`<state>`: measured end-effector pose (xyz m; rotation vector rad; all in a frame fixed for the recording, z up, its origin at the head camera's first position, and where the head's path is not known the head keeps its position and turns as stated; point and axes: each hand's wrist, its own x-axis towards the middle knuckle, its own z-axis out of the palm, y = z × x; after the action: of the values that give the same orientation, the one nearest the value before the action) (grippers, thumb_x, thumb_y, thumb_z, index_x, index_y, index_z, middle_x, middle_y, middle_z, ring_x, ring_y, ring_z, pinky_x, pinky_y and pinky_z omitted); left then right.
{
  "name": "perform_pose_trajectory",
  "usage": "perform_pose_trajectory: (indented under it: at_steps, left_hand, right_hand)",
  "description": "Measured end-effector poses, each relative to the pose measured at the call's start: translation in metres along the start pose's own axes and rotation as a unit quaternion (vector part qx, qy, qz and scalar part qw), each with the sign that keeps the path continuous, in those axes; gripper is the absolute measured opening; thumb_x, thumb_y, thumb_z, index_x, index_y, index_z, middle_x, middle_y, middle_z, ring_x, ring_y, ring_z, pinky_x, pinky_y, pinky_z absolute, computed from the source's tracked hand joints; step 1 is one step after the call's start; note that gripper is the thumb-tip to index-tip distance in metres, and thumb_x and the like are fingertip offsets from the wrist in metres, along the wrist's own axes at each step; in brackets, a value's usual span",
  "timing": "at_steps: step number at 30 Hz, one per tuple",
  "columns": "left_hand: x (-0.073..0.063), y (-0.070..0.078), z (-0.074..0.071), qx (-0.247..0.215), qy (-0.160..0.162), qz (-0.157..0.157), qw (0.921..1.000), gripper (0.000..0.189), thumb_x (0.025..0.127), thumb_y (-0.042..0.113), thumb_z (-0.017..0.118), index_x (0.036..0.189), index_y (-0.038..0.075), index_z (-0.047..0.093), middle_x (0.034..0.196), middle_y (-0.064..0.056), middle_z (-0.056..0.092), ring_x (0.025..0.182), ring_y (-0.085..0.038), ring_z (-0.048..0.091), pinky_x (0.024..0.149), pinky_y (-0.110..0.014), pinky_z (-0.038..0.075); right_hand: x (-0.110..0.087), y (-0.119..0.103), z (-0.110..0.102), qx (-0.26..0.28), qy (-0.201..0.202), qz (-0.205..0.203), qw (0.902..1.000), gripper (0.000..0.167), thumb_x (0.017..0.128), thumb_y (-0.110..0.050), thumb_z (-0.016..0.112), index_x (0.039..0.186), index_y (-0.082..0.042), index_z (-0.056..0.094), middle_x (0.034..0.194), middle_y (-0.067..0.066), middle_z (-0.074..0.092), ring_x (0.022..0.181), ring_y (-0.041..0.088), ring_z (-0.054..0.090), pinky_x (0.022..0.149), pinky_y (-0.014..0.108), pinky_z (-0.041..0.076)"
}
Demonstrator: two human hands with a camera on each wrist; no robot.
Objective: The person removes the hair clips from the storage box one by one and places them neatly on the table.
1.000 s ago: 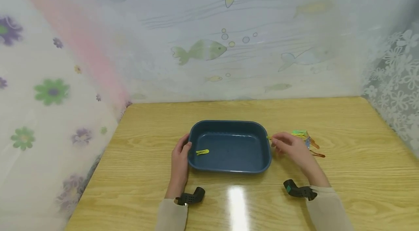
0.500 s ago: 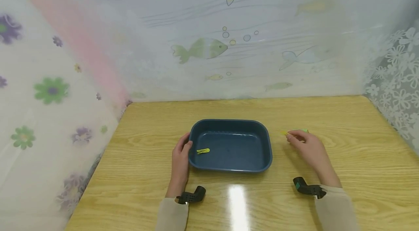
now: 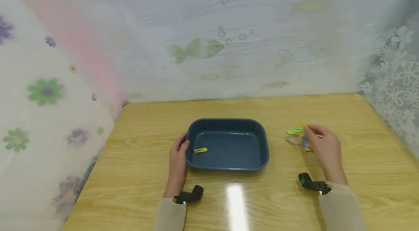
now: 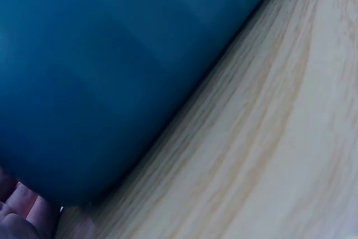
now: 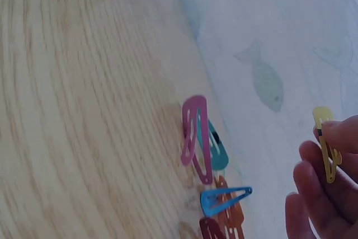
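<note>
A dark blue rectangular basin sits on the table, with a yellow snap hair clip lying inside at its left. My left hand grips the basin's left wall, thumb at the rim and fingers outside; the left wrist view shows only fingertips by the blue wall. Between thumb and fingers, my right hand pinches another yellow hair clip. Below and beside that hand lies a loose group of clips: a pink clip, a teal clip, a blue clip and others.
The wood-grain table reaches back to a curtain printed with fish. A flowered sheet hangs along the left side. Both wrists carry black camera mounts, close over the table.
My right hand has moved right, from the basin's right rim to over the clip group, still pinching the yellow clip. The left hand stays at the basin.
</note>
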<state>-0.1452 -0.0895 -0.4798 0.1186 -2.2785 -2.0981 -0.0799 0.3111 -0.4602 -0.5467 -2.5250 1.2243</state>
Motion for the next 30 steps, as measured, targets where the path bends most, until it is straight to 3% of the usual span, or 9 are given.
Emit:
perform_pose_trajectory:
  at_steps: [4, 17, 22, 30]
  left_hand:
    - [0.0, -0.001, 0.001, -0.009, -0.002, -0.006, 0.9999, 0.03, 0.091, 0.024, 0.049, 0.12, 0.023, 0.053, 0.123, 0.009, 0.05, 0.117, -0.006, 0.04, 0.1, -0.03, 0.029]
    - [0.001, 0.001, 0.001, -0.001, 0.001, 0.008, 1.0, 0.03, 0.091, 0.024, 0.048, 0.12, 0.023, 0.054, 0.122, 0.009, 0.05, 0.116, -0.006, 0.041, 0.1, -0.029, 0.03]
    - [0.0, 0.0, 0.002, -0.008, -0.001, -0.003, 1.0, 0.03, 0.091, 0.023, 0.049, 0.12, 0.023, 0.054, 0.122, 0.009, 0.05, 0.117, -0.006, 0.04, 0.1, -0.03, 0.029]
    - [0.001, -0.001, 0.002, -0.006, 0.002, 0.005, 1.0, 0.031, 0.09, 0.024, 0.05, 0.12, 0.022, 0.054, 0.123, 0.007, 0.05, 0.117, -0.007, 0.041, 0.1, -0.032, 0.03]
  right_hand:
    - [0.002, 0.007, -0.005, -0.014, 0.002, 0.013, 0.9998, 0.051, 0.089, -0.046, 0.045, 0.117, -0.006, 0.058, 0.113, 0.014, 0.053, 0.1, 0.03, 0.047, 0.066, 0.034, 0.039]
    - [0.007, 0.028, -0.006, -0.059, 0.009, 0.05, 0.997, 0.047, 0.091, -0.038, 0.043, 0.118, -0.001, 0.056, 0.114, 0.022, 0.052, 0.099, 0.036, 0.047, 0.069, 0.04, 0.037]
    - [0.006, 0.034, -0.009, -0.073, -0.007, 0.064, 0.9953, 0.047, 0.091, -0.036, 0.043, 0.119, 0.0, 0.055, 0.116, 0.024, 0.052, 0.1, 0.039, 0.047, 0.073, 0.046, 0.037]
    - [0.006, 0.036, -0.008, -0.109, -0.026, 0.052, 0.9923, 0.044, 0.092, -0.033, 0.043, 0.116, 0.002, 0.055, 0.117, 0.028, 0.05, 0.102, 0.046, 0.044, 0.076, 0.051, 0.037]
